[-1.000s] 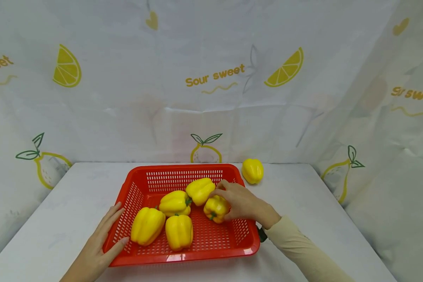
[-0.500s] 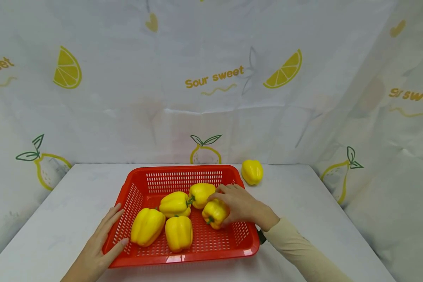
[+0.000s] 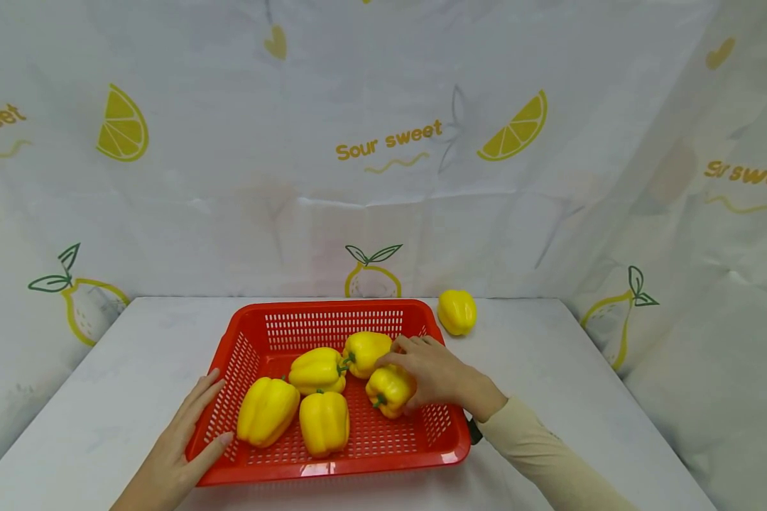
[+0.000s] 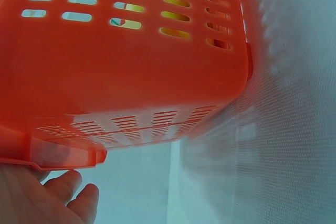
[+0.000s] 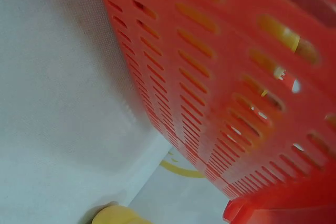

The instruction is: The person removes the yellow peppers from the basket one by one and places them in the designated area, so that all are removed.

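A red plastic basket (image 3: 332,465) with slotted walls sits on the table, several yellow bell peppers inside. My right hand (image 3: 439,372) reaches over its right side and grips a bell pepper (image 3: 388,392), thumb and fingers around it, green stem facing the front. Right behind that one lies another bell pepper (image 3: 366,353), close to my fingertips. My left hand (image 3: 177,440) rests at the basket's left front corner, fingers extended along the rim and thumb over it. In the left wrist view, its fingers (image 4: 65,186) touch the underside of the rim. The right wrist view shows no hand.
Outside the basket, a yellow bell pepper (image 3: 457,312) lies at the back right of the white table (image 3: 550,383). A lemon-printed cloth (image 3: 243,213) hangs behind the table. Something small and dark (image 3: 475,431) shows beside the basket's right wall, under my right wrist.
The gripped bell pepper has come slightly toward the front with my right hand. The one behind it has turned, its stem now showing at the left. My left hand has stayed put.
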`<state>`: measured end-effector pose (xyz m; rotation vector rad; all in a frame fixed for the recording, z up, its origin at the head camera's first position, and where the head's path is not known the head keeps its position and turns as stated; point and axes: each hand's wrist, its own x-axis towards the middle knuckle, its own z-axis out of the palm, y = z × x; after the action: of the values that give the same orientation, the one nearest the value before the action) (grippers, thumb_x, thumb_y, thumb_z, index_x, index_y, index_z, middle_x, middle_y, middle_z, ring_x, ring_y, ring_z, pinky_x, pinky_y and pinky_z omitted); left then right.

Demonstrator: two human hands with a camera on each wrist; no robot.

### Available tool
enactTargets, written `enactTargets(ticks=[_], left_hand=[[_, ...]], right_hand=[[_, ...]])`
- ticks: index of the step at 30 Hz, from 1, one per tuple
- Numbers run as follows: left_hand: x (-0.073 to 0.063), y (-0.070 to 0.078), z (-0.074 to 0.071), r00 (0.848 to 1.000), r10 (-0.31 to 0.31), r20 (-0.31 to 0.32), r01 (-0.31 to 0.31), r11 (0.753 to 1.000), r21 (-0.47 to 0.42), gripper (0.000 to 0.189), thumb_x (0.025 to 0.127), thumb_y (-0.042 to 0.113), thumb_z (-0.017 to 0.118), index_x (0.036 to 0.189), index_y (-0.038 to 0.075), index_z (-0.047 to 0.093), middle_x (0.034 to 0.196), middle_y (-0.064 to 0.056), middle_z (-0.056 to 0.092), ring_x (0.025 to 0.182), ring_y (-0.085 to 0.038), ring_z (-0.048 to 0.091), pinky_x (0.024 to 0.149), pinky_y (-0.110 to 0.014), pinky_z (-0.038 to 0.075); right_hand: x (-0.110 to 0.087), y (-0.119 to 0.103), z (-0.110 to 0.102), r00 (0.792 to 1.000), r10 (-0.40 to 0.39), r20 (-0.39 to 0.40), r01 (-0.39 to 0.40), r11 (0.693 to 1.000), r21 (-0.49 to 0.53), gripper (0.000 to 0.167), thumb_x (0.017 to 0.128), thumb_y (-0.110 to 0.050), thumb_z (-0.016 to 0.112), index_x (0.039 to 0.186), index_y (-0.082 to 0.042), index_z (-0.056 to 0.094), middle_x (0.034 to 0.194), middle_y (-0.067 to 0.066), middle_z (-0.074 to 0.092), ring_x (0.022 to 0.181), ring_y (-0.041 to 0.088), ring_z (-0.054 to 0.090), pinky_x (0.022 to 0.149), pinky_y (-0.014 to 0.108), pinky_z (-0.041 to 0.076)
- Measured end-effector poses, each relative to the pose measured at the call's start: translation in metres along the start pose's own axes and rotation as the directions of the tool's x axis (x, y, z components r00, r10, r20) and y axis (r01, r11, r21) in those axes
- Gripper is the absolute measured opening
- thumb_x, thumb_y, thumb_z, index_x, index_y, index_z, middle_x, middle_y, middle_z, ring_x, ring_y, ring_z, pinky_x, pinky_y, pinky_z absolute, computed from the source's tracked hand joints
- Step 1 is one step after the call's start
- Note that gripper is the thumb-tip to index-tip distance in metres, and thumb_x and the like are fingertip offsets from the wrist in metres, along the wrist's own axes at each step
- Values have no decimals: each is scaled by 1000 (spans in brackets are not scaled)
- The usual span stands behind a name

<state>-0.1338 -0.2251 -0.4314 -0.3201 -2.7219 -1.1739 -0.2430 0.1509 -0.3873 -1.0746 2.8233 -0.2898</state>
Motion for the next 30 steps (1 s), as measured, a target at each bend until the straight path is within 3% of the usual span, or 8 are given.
enactTargets(ticks=[12,19,26,28,30], left_hand=[[2,-4,2,1000,-5,2,5,1000,1,69,95,31,65,155,22,31,164,-5,22,144,15,7,94,-78,35],[1,-3,2,1000,4,-5,-4,1000,-11,69,95,29,65,155,22,31,164,-4,22,135,26,4,95,-78,34],[2,-5,3,999,25,-22,-26,1000,-18,69,94,25,67,154,22,33,164,-6,24,133,27,5,94,-78,34],[1,-5,3,999,38,-32,-39,999,-16,69,93,23,67,154,22,33,164,-6,24,135,26,5,113,-61,31],[0,-5,3,997,59,-43,-59,998,-8,69,93,21,67,154,22,33,163,-5,25,136,25,6,120,-28,24]], right_hand=[[-1,-4,1,999,-4,34,3,1000,31,67,72,-38,88,130,-21,58,128,-2,64,119,19,55,108,46,43],[-1,-2,0,999,11,40,-13,999,52,69,73,-45,85,131,-21,56,126,-4,64,115,16,56,106,46,44],[-1,-2,0,1000,-14,1,14,999,32,68,74,-47,84,131,-23,57,126,0,56,106,16,55,96,41,50],[-1,-2,0,1000,-7,-5,8,999,40,69,73,-47,84,132,-24,57,125,-1,55,104,15,55,94,39,50],[-2,-2,0,1000,-1,-9,1,999,50,69,74,-47,84,133,-24,56,125,-2,55,104,14,55,94,38,50]])
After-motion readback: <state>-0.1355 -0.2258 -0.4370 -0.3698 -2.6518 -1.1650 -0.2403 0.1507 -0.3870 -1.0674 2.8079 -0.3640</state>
